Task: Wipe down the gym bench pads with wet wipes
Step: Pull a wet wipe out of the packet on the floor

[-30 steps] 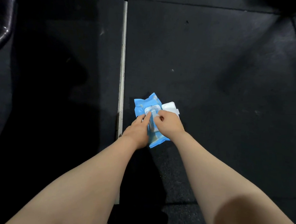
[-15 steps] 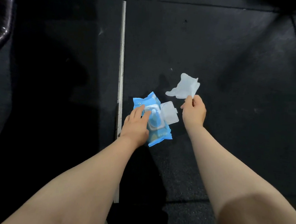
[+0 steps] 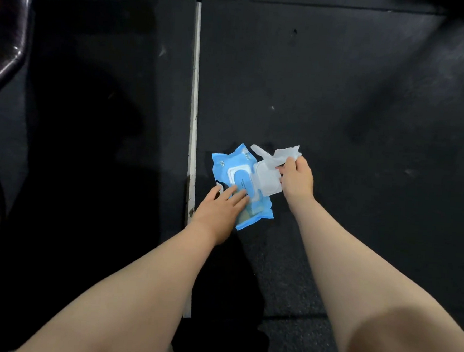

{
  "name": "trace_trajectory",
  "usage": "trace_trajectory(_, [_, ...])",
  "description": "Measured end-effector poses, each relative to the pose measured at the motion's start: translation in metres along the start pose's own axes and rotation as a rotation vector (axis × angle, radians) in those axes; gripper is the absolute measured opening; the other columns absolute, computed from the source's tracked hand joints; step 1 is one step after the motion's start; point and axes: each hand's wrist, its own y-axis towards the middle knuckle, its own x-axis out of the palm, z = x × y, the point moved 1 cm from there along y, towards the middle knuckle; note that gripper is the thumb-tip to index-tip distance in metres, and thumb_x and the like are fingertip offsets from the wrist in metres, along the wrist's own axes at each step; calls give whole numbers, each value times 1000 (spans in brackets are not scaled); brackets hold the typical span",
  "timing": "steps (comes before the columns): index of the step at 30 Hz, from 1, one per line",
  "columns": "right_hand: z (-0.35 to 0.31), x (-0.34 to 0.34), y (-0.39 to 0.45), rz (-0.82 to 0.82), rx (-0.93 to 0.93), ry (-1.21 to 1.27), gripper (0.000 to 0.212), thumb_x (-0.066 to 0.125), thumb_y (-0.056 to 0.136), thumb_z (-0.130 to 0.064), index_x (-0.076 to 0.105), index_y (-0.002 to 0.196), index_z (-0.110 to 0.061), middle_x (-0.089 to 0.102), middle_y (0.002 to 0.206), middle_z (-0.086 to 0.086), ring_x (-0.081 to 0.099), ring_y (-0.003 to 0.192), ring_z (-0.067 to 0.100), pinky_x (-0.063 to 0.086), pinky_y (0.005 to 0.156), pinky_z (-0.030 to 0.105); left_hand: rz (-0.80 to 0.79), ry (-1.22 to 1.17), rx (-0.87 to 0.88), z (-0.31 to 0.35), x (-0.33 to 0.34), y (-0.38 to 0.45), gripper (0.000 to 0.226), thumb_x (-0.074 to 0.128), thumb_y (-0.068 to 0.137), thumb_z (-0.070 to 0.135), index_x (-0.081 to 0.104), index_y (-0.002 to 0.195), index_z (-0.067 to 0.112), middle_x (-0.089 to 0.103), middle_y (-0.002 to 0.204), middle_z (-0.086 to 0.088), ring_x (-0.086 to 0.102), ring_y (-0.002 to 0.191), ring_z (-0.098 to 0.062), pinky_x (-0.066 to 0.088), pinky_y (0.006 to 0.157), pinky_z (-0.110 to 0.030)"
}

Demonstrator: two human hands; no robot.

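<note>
- On dark rubber floor (image 3: 340,101): 1 blue pack of wipes (image 3: 226,165), flip lid (image 3: 266,179) open toward the right, just beside a pale floor strip (image 3: 193,104).
- Left hand (image 3: 220,210): fingers straight, pressing flat on the pack's near end.
- Right hand (image 3: 298,177): pinches 1 white wipe (image 3: 284,154), held above the lid.
- Upper left: black metal bar (image 3: 14,37).

Wet-wipe pack (image 3: 223,165): bright blue with white lid (image 3: 266,179). Wet wipe (image 3: 283,154): translucent white. Floor (image 3: 340,101): black, speckled, scuffed pale. Floor strip (image 3: 194,104): light grey. Frame tube (image 3: 7,36): glossy black.
</note>
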Motion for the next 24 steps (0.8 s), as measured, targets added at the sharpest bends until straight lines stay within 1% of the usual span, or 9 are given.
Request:
trace_trajectory(2, [-5,4,-3,-11,-34,60,23,39,94,-33,59,94,-21,71,94,0,70,89,19,59,77,42,-24,30,-13,5,1,4,75,49,98,22,5,157,21,2,165,3,-1,152,-22,4,123,-46])
trace_trajectory(5, [-14,11,-8,-73,-64,67,22,38,98,-29,57,96,-19,73,91,3,72,83,19,61,72,39,78,-286,-71,7,-4,12,59,54,92,18,36,148,22,33,153,3,24,144,-19,20,118,-38])
trace_trajectory(7, [-12,16,-10,-139,-57,37,23,38,100,-28,54,93,-13,73,88,9,73,80,22,61,71,37,199,-473,-128,0,-6,8,46,50,87,9,52,131,20,49,131,4,43,124,-17,29,103,-30])
trace_trajectory(9, [-6,20,-13,-201,-44,-17,24,38,100,-28,47,83,-14,73,84,11,73,79,23,61,72,37,327,-514,-223,-12,-3,-3,39,49,80,2,55,116,16,52,116,1,49,108,-21,29,88,-27])
trace_trajectory(11, [0,24,-18,-240,-22,-65,25,38,100,-30,45,81,-15,73,85,12,73,81,23,61,75,36,429,-450,-262,-20,3,-11,45,50,74,1,54,117,13,51,118,-3,48,110,-24,30,91,-29])
trace_trajectory(14, [2,28,-20,-250,10,-82,25,37,101,-28,46,86,-11,72,89,13,72,84,22,60,77,35,488,-252,-154,-20,5,-7,65,55,74,3,47,139,8,49,139,-10,44,130,-29,32,107,-39])
trace_trajectory(17, [-1,30,-21,-199,-2,-84,29,39,96,-34,52,92,-9,71,93,9,72,86,21,59,81,42,280,-105,-25,-11,1,2,74,49,88,14,19,155,14,21,161,-4,18,149,-24,15,119,-40])
trace_trajectory(19, [-2,27,-22,-135,-31,-111,29,38,96,-36,56,95,-14,69,92,3,69,89,19,57,84,43,121,6,-14,-6,6,3,73,43,95,24,4,157,16,4,165,0,2,151,-20,7,122,-41])
trace_trajectory(24, [0,17,-22,-12,-68,-194,27,38,101,-34,57,95,-16,66,95,0,64,88,13,55,78,33,-33,80,-60,1,12,3,75,39,100,27,-12,155,14,-16,164,-4,-12,151,-21,3,123,-45])
